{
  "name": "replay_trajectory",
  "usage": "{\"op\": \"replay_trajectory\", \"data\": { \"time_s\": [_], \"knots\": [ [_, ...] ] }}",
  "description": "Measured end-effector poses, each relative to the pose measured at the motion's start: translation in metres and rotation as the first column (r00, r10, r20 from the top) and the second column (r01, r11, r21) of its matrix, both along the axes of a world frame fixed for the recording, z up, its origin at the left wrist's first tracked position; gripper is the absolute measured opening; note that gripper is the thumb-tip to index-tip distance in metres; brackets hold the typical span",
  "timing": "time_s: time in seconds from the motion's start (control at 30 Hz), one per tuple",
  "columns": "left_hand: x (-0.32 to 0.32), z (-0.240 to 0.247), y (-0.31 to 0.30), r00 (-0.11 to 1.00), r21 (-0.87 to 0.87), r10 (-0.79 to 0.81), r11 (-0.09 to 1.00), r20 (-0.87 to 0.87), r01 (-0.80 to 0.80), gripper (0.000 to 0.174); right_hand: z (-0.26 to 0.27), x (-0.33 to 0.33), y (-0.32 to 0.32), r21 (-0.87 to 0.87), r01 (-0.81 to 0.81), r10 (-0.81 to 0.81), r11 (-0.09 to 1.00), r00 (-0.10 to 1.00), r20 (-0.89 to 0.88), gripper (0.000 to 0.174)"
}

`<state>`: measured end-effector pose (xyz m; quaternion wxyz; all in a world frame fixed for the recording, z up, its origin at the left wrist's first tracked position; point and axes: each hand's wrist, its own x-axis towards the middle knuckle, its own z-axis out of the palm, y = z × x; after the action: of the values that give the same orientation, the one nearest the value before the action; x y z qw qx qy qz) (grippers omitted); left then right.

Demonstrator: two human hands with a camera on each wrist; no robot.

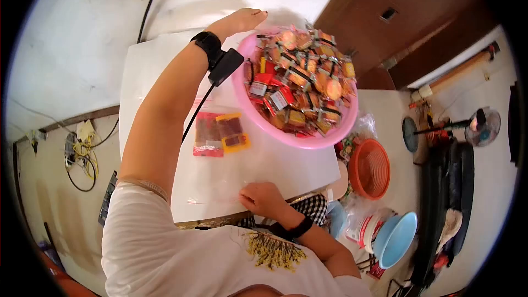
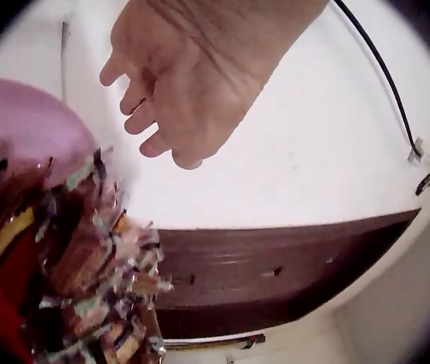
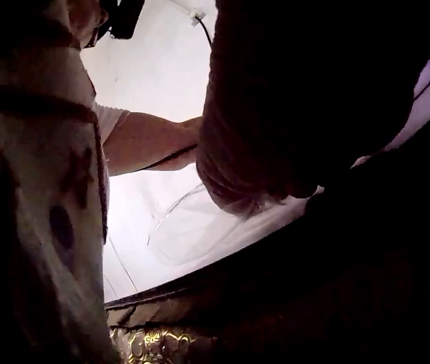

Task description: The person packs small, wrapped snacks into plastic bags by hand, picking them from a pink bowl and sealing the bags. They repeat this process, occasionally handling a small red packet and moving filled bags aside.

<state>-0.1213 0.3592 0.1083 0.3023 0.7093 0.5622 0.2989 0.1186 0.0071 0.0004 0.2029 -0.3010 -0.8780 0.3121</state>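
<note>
- White walls and dark wooden panelling surround a pale desk; on the floor to its right stand an orange basket and a blue basin.
- On the desk, a pink basin is heaped above its rim with wrapped snacks.
- Just beside the basin's far rim, the left hand reaches out, fingers loosely extended and holding nothing.
- Near the desk's front edge, the right hand has curled fingers, which appear to pinch a clear plastic bag; shadow hides the exact grip.
- Between the arms, a red-edged pouch and a yellow-edged pouch lie flat, one overlapping the other.
- Snacks could slide off if the left hand brushes the heap, since it is piled so high.
- A knock might tip the basin, as it seems to overhang the desk's right edge; its base is hidden.
- Thin and limp, the bag could slip or crease if pinched by one layer.
</note>
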Motion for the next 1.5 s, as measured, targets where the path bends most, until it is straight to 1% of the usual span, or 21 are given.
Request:
{"op": "replay_trajectory", "data": {
  "time_s": [0.03, 0.13, 0.17, 0.23, 0.33, 0.43, 0.47, 0.6, 0.7, 0.8, 0.9, 0.97, 1.03, 1.13, 1.23, 1.33, 1.37, 1.4, 1.43, 1.47, 1.5],
  "knots": [
    [-0.013, -0.008, 0.011, 0.996, 0.041, -0.017, 0.999, -0.088, 0.021, 0.052, -0.002, 0.002, 0.002, 0.007, -0.02, 0.02, 1.0, 0.998, 0.052, 0.01],
    [-0.035, -0.036, 0.033, 0.919, 0.117, -0.019, 0.991, -0.395, 0.071, 0.042, -0.004, 0.003, 0.001, 0.054, -0.009, 0.009, 0.998, 1.0, 0.008, 0.011],
    [-0.036, -0.044, 0.03, 0.919, 0.175, 0.015, 0.983, -0.394, 0.059, 0.038, -0.003, 0.004, 0.002, 0.04, -0.002, 0.002, 0.999, 1.0, 0.001, 0.011],
    [-0.028, -0.054, 0.017, 0.856, 0.271, 0.073, 0.959, -0.511, 0.08, 0.042, -0.003, 0.003, 0.001, 0.008, 0.021, -0.021, 1.0, 1.0, -0.016, 0.012],
    [-0.016, -0.07, 0.022, 0.848, 0.313, -0.003, 0.929, -0.53, 0.199, 0.051, -0.002, 0.004, 0.005, -0.04, -0.051, 0.053, 0.998, 0.997, 0.064, 0.011],
    [-0.003, -0.079, 0.032, 0.75, 0.241, -0.099, 0.913, -0.654, 0.33, 0.056, 0.002, 0.006, 0.007, -0.068, -0.08, 0.086, 0.995, 0.992, 0.095, 0.012],
    [-0.002, -0.098, 0.039, 0.837, 0.314, -0.101, 0.897, -0.538, 0.31, 0.063, 0.002, 0.007, 0.007, -0.063, -0.081, 0.087, 0.995, 0.991, 0.106, 0.013],
    [-0.001, -0.125, 0.041, 0.896, 0.185, -0.301, 0.91, -0.325, 0.372, 0.063, -0.001, 0.008, 0.009, -0.031, -0.084, 0.086, 0.996, 0.994, 0.066, 0.014],
    [-0.005, -0.11, 0.022, 0.928, 0.173, -0.359, 0.913, -0.097, 0.37, 0.062, 0.005, 0.004, 0.014, -0.075, -0.123, 0.122, 0.99, 0.992, -0.02, 0.014],
    [-0.013, -0.084, -0.01, 0.938, 0.131, -0.331, 0.93, -0.103, 0.343, 0.05, -0.001, 0.006, 0.009, -0.074, -0.096, 0.099, 0.993, 0.994, 0.042, 0.012],
    [-0.026, -0.09, -0.024, 0.934, 0.162, -0.273, 0.936, -0.232, 0.314, 0.04, -0.009, 0.007, 0.005, 0.009, -0.085, 0.083, 0.996, 0.99, 0.118, 0.01],
    [-0.038, -0.098, -0.029, 0.869, 0.141, -0.299, 0.915, -0.395, 0.379, 0.028, 0.0, 0.004, 0.005, -0.006, -0.044, 0.044, 0.999, 0.999, 0.014, 0.009],
    [-0.055, -0.153, -0.019, 0.915, 0.285, -0.078, 0.937, -0.397, 0.204, 0.016, -0.003, 0.002, 0.002, 0.05, 0.006, -0.006, 0.999, 1.0, -0.002, 0.01],
    [-0.041, -0.106, -0.076, 0.827, 0.17, 0.064, 0.985, -0.559, 0.039, 0.011, -0.009, 0.0, -0.001, 0.122, 0.047, -0.042, 0.991, 0.998, -0.043, 0.011],
    [-0.035, -0.086, -0.112, 0.808, 0.283, 0.175, 0.959, -0.562, -0.011, 0.012, -0.001, -0.001, -0.002, 0.144, 0.077, -0.071, 0.987, 0.996, -0.044, 0.012],
    [-0.033, -0.051, -0.164, 0.956, 0.267, 0.12, 0.962, -0.269, -0.046, 0.009, -0.005, -0.002, -0.004, 0.203, 0.109, -0.093, 0.973, 0.992, -0.086, 0.013],
    [-0.033, -0.045, -0.186, 0.99, 0.105, 0.135, 0.985, 0.026, -0.137, 0.012, -0.007, -0.001, -0.005, 0.221, 0.119, -0.1, 0.968, 0.99, -0.096, 0.013],
    [-0.035, -0.04, -0.207, 0.93, -0.076, 0.193, 0.981, 0.312, -0.179, 0.014, -0.009, -0.002, -0.004, 0.24, 0.129, -0.105, 0.962, 0.989, -0.108, 0.014],
    [-0.037, -0.038, -0.23, 0.782, -0.26, 0.287, 0.951, 0.554, -0.166, 0.017, -0.011, -0.002, -0.004, 0.256, 0.138, -0.11, 0.957, 0.987, -0.12, 0.014],
    [-0.039, -0.039, -0.255, 0.585, -0.342, 0.337, 0.934, 0.738, -0.106, 0.022, -0.011, -0.002, -0.006, 0.25, 0.145, -0.115, 0.957, 0.985, -0.131, 0.014],
    [-0.041, -0.041, -0.28, 0.338, -0.398, 0.384, 0.917, 0.859, -0.031, 0.027, -0.011, -0.002, -0.005, 0.247, 0.148, -0.115, 0.958, 0.983, -0.141, 0.013]
  ]
}}
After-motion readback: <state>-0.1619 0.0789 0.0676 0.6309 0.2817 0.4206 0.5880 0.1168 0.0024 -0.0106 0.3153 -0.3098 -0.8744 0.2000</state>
